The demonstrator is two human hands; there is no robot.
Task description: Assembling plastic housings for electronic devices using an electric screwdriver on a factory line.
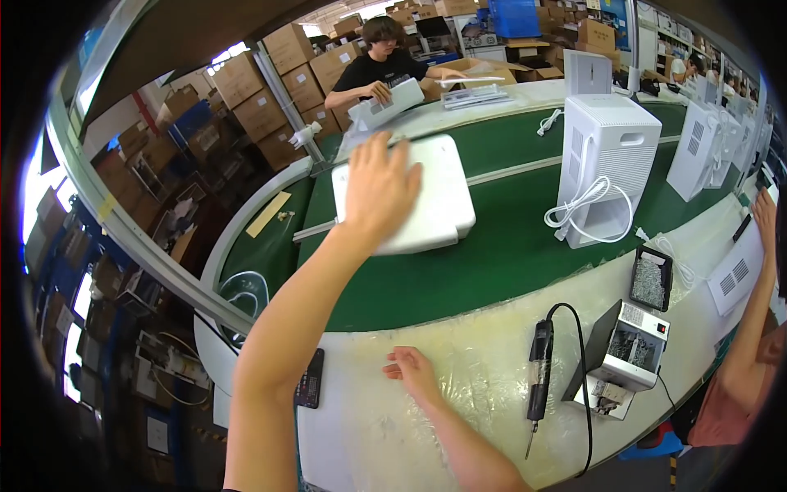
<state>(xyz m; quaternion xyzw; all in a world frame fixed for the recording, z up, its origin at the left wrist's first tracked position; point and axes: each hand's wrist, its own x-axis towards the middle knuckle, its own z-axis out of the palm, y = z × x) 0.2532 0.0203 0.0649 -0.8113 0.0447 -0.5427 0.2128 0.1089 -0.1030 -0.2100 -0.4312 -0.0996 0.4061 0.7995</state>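
My left hand (pixel 379 190) is stretched far forward, its fingers extended over the top of a white boxy appliance housing (pixel 438 184). That housing sits on the green conveyor belt (pixel 385 291), and its edges look slightly smeared. Nearer to me, my right hand (pixel 412 371) hovers over or rests on the plastic-covered worktop (pixel 361 435); its fingers are loosely bent and apart, with nothing in them. To the right of that hand lies a black electric screwdriver (pixel 539 369) with its cable, its bit pointing toward me.
A white appliance (pixel 611 152) with a coiled cord stands on the belt. A screw feeder (pixel 635 344) and a black screw tray (pixel 650 280) are at right; a dark remote-like object (pixel 310 379) lies by my left arm. Co-workers sit across the belt (pixel 381 61) and at right (pixel 746 377).
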